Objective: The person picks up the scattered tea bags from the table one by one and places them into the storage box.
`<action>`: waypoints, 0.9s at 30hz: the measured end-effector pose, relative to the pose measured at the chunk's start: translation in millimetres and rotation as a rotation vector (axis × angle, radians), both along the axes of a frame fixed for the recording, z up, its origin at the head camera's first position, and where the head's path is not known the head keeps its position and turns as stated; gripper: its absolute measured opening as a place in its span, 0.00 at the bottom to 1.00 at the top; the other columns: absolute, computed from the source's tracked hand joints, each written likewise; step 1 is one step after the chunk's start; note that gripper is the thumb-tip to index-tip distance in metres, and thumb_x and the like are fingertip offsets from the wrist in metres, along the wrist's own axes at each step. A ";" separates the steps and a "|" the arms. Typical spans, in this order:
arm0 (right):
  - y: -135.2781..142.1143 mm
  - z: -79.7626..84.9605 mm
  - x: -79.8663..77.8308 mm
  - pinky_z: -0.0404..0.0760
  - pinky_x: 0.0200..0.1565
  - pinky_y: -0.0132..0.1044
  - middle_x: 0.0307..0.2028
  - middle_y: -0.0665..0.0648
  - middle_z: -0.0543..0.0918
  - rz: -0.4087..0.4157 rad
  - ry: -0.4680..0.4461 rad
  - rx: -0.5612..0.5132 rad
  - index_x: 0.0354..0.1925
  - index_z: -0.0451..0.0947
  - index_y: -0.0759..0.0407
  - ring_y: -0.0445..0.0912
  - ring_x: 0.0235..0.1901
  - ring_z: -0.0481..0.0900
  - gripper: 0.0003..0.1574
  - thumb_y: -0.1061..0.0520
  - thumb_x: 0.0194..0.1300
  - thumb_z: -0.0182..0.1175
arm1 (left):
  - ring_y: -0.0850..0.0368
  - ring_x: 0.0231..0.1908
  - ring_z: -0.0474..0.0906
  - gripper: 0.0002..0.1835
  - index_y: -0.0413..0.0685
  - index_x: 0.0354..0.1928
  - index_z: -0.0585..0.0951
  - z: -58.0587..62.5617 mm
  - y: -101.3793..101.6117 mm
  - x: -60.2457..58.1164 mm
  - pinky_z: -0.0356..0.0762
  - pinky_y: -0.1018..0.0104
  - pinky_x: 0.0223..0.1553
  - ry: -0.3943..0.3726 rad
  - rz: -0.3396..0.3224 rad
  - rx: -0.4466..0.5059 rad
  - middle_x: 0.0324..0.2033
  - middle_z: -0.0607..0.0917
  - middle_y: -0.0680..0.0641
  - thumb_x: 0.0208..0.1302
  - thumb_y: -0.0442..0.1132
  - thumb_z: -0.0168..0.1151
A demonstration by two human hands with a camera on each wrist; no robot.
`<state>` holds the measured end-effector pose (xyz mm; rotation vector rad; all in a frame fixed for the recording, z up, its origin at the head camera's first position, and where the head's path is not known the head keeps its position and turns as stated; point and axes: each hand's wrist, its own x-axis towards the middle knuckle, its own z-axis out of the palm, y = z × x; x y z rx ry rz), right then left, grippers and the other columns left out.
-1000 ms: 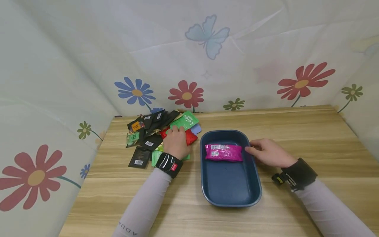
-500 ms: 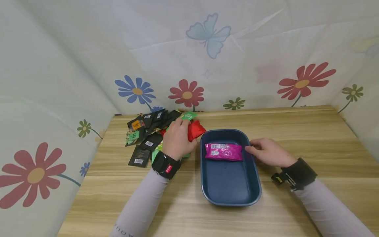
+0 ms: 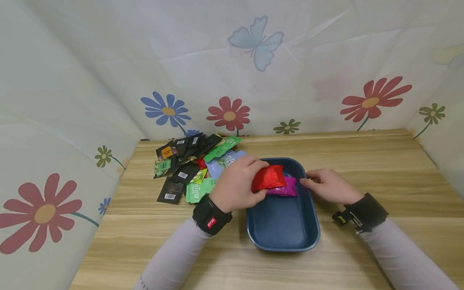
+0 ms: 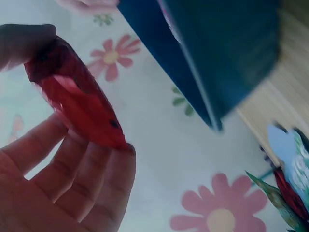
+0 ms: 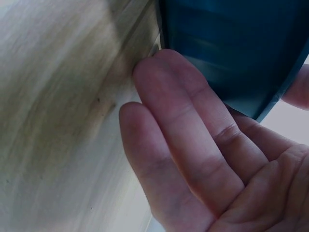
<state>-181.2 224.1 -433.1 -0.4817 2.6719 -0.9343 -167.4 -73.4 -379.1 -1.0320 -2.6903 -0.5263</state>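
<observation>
My left hand (image 3: pixel 235 185) pinches a shiny red packet (image 3: pixel 269 178) between thumb and fingers, over the left side of a dark blue plastic tray (image 3: pixel 282 225). In the left wrist view the red packet (image 4: pixel 79 99) is held at its two ends, thumb on one side and fingertips on the other. A magenta packet (image 3: pixel 290 188) lies in the tray, partly hidden by the red one. My right hand (image 3: pixel 333 187) grips the tray's right rim, its thumb over the edge. In the right wrist view its fingers (image 5: pixel 174 121) lie along the outer wall.
Left of the tray, a loose pile holds several black sachets (image 3: pixel 185 173), green packets (image 3: pixel 199 189), a blue-violet packet (image 3: pixel 217 165) and a bit of red. The wooden table (image 3: pixel 380 161) meets a flower-printed cloth (image 3: pixel 308 80) at the back and sides.
My left hand has taken the red packet from the pile and carried it right, over the tray. The blue-violet packet is uncovered, and the green packet above it shifted. My right hand stayed still.
</observation>
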 end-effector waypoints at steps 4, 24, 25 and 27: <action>-0.8 -0.2 -0.3 0.72 0.26 0.35 0.21 0.50 0.77 0.000 -0.001 0.004 0.47 0.84 0.60 0.44 0.22 0.73 0.18 0.47 0.76 0.58 | 0.62 0.44 0.77 0.34 0.53 0.61 0.81 2.4 6.8 11.7 0.83 0.70 0.42 -0.027 -0.059 -0.052 0.48 0.82 0.53 0.53 0.56 0.77; -0.5 -0.1 0.1 0.72 0.26 0.35 0.23 0.50 0.77 0.002 0.008 -0.002 0.49 0.84 0.62 0.44 0.24 0.73 0.19 0.48 0.77 0.58 | 0.58 0.56 0.76 0.49 0.55 0.72 0.73 1.4 14.6 26.8 0.83 0.61 0.56 -0.088 -0.126 -0.148 0.61 0.79 0.51 0.48 0.65 0.78; -0.4 -0.1 0.1 0.72 0.26 0.35 0.23 0.50 0.77 0.003 0.013 -0.001 0.50 0.84 0.62 0.44 0.24 0.73 0.19 0.48 0.77 0.58 | 0.55 0.62 0.74 0.55 0.56 0.75 0.69 0.5 13.9 26.6 0.80 0.56 0.62 -0.097 -0.126 -0.151 0.67 0.76 0.50 0.46 0.69 0.77; 0.0 0.0 0.1 0.71 0.26 0.35 0.23 0.50 0.77 0.005 0.008 -0.008 0.50 0.84 0.62 0.44 0.24 0.73 0.19 0.48 0.77 0.57 | 0.50 0.73 0.65 0.66 0.59 0.81 0.59 -1.2 12.6 26.1 0.70 0.46 0.71 -0.117 -0.125 -0.153 0.76 0.66 0.47 0.41 0.76 0.75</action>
